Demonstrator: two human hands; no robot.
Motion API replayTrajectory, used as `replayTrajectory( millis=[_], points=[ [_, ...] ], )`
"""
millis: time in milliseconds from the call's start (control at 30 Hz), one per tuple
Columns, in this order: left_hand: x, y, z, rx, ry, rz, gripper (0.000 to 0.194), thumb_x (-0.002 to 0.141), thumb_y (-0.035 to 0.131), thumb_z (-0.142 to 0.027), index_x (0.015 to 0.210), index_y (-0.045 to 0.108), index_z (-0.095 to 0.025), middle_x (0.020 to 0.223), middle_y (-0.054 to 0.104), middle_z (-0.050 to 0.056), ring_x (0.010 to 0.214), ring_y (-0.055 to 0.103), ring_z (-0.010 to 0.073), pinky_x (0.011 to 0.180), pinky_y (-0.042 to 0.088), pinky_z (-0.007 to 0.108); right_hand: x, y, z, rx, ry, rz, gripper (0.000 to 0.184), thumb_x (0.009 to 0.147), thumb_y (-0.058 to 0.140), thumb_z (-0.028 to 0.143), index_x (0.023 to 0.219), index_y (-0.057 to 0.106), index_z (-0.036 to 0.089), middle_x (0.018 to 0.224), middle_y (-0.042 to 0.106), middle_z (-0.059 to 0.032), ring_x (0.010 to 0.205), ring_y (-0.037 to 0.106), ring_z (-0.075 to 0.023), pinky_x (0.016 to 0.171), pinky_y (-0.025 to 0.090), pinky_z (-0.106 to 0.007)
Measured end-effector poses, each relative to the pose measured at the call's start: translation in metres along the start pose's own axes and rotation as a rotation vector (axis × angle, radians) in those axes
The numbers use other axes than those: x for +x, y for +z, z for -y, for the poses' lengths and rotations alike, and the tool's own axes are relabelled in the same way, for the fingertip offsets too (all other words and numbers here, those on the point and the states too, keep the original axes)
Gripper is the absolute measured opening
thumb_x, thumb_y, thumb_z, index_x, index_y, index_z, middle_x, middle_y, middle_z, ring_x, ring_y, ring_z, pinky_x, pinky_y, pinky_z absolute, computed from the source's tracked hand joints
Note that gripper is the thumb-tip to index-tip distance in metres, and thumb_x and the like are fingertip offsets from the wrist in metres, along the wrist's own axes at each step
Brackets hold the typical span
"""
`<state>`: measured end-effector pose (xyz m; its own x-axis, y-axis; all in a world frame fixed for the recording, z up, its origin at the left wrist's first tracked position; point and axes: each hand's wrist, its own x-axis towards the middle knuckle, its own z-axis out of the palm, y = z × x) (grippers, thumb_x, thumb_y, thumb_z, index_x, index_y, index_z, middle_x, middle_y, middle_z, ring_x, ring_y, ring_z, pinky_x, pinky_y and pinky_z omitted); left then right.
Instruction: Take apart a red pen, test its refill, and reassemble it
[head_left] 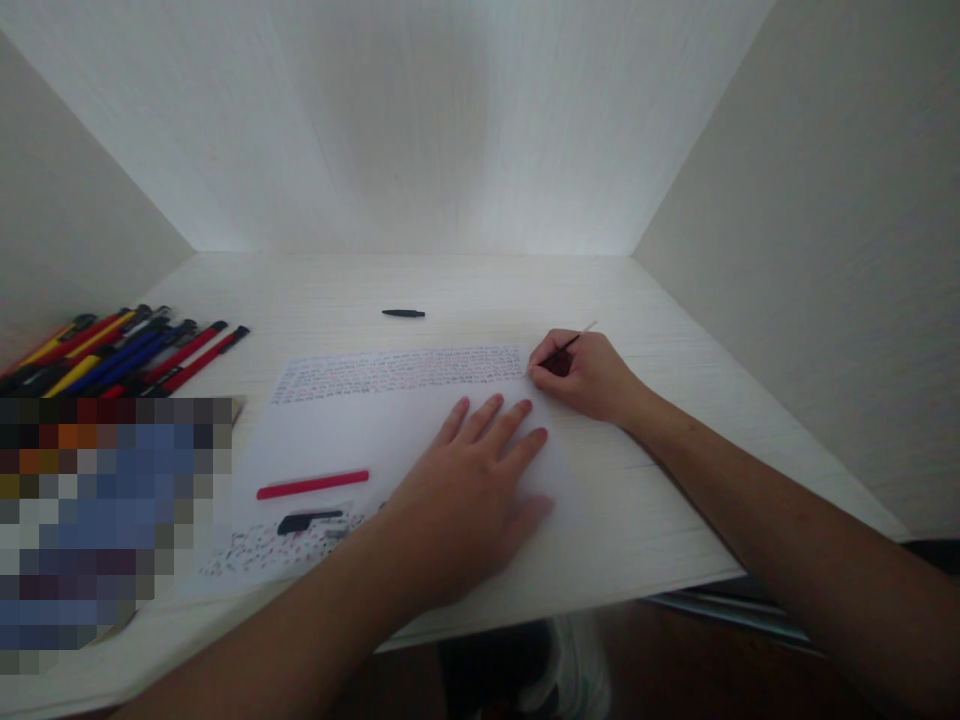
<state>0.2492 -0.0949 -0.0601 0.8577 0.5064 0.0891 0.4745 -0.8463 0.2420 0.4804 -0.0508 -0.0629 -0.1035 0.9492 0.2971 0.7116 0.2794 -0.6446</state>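
Observation:
A sheet of paper (330, 435) lies on the white table, with rows of small handwriting along its top and scattered dark and red marks near its bottom edge. My left hand (480, 480) rests flat on the sheet, fingers spread. Just off the paper's upper right corner, my right hand (581, 375) pinches a thin pen refill (564, 347), dark with a pale upper end, its point near the end of the written lines. A red pen barrel (313, 485) lies on the paper, and below it sits a black pen cap with a clip (300, 522).
A small black tapered pen part (403, 314) lies beyond the sheet. Several red, yellow, blue and black pens (124, 350) are heaped at the left. A blurred-out item (97, 520) is in front of them. Pale walls (810, 250) enclose the table on three sides.

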Motion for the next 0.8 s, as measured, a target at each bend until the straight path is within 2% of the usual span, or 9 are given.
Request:
replayTrajectory(
  millis=[800],
  points=[
    [0.0003,0.0016,0.0006,-0.011,-0.003,-0.002,0.06,0.099,0.034,-0.057,0.147,0.042,-0.021,0.159,0.028,0.011,0.147,0.018,0.0343,0.119,0.014,0.057,-0.0003,0.0005,-0.0048,0.03,0.011,0.02,0.003,0.076,0.065,0.021,0.079,0.065,0.018,0.071,0.068,-0.0026,0.062,0.062,-0.016,0.059,0.048,-0.029]
  ],
)
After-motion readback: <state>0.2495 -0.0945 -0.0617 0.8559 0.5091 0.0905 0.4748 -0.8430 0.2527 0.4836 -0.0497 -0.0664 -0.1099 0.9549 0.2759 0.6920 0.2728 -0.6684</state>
